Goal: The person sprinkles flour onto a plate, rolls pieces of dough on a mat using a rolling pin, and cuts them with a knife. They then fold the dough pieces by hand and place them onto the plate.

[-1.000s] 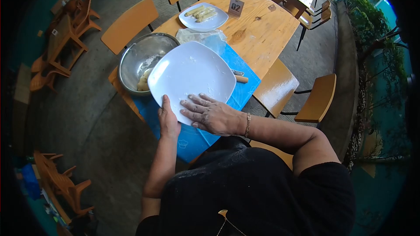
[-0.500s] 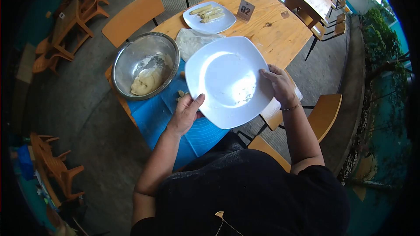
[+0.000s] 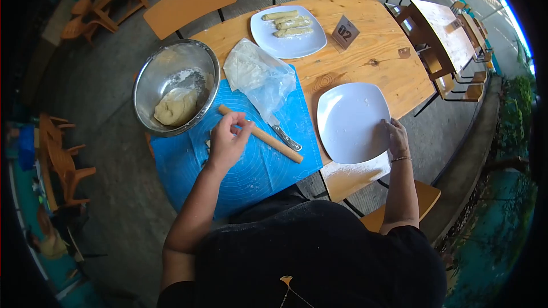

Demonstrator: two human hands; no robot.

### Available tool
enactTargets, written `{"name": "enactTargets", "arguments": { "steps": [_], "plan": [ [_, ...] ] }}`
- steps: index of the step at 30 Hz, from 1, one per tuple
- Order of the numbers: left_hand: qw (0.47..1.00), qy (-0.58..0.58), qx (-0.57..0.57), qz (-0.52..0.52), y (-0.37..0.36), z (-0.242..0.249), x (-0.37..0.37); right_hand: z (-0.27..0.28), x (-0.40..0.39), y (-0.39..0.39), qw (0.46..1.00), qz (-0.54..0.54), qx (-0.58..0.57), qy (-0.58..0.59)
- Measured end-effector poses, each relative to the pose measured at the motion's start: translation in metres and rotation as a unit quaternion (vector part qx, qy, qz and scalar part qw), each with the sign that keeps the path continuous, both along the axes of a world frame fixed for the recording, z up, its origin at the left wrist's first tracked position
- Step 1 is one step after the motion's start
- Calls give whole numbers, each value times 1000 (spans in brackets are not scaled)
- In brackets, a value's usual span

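Right of the blue mat (image 3: pixel 182 165): your right hand (image 3: pixel 396 141) grips the nearer plate (image 3: pixel 351 118), keep it level! | Over it: left hand (image 3: pixel 227 140) curls by the rolling pin (image 3: pixel 268 139), finger hold can't be told.

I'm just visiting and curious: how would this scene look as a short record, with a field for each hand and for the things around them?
Left hand: fingers curled, by the rolling pin; contact unclear
Right hand: grips the right edge of the near plate
Mat: blue, under the rolling pin
Bowl: metal, with dough inside
Plastic bag: crumpled, partly on the mat
Far plate: white, bearing rolled pieces
Number card: reads 02, on the wooden table
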State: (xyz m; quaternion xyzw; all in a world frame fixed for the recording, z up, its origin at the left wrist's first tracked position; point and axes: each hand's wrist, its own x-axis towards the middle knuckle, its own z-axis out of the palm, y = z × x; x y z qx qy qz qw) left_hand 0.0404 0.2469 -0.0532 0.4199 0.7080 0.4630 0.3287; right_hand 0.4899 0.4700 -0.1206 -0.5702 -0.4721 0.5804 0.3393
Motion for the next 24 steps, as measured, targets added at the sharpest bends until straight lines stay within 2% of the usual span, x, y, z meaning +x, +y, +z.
{"name": "enactTargets", "arguments": {
  "steps": [1, 2, 4, 5, 6, 7, 8, 9, 10, 11, 12, 13, 15, 16, 17, 18, 19, 21, 22, 24],
  "plan": [
    [998, 45, -48, 12, 6, 14, 9, -10, -6, 8, 1000, 5, 0, 23],
    [997, 47, -50, 22, 15, 13, 15, -16, -13, 15, 1000, 14, -1, 26],
    [955, 294, 6, 47, 35, 6, 23, -28, -26, 30, 985, 18, 84, -151],
    [954, 295, 4, 55, 45, 4, 27, -37, -26, 42, 953, 40, 108, -280],
    [944, 323, -11, 67, 56, 2, 30, -24, -40, 41, 953, 47, 111, -279],
    [933, 350, -28, 77, 65, -1, 32, -13, -54, 35, 878, 41, 221, -424],
    [933, 350, -31, 83, 73, -5, 32, 4, -73, 27, 769, 32, 324, -551],
    [941, 324, -76, 59, 81, -9, 31, 14, -90, 23, 757, 22, 366, -541],
    [947, 296, -121, 34, 90, -14, 27, 25, -108, 21, 821, 50, 330, -463],
    [963, 243, -101, 54, 97, -22, 21, 31, -126, 21, 876, 78, 289, -379],
    [963, 242, -106, 57, 101, -23, 17, 26, -140, 22, 942, 159, 203, -216],
    [968, 233, -68, 67, 105, -22, 14, 59, -176, 0, 967, 190, 114, -127],
    [973, 221, -12, 63, 110, -6, 9, 60, -224, -20, 940, 299, 162, 6],
    [973, 220, -17, 68, 112, 5, 6, 79, -249, -27, 900, 354, 253, -38],
    [975, 217, -37, 33, 115, 16, 3, 75, -272, -28, 887, 369, 277, -15],
    [975, 214, -57, -2, 117, 26, -1, 85, -295, -25, 886, 401, 221, -81],
    [977, 199, -70, -9, 118, 34, -4, 80, -319, -16, 884, 429, 118, -143],
    [978, 198, -69, 3, 119, 35, -11, 34, -365, 1, 853, 379, 356, 45],
    [979, 196, -63, 8, 120, 35, -16, 20, -380, 9, 851, 385, 354, 50],
    [978, 197, -59, 25, 118, 31, -21, -1, -405, 22, 742, 347, 567, -86]
  ]
}}
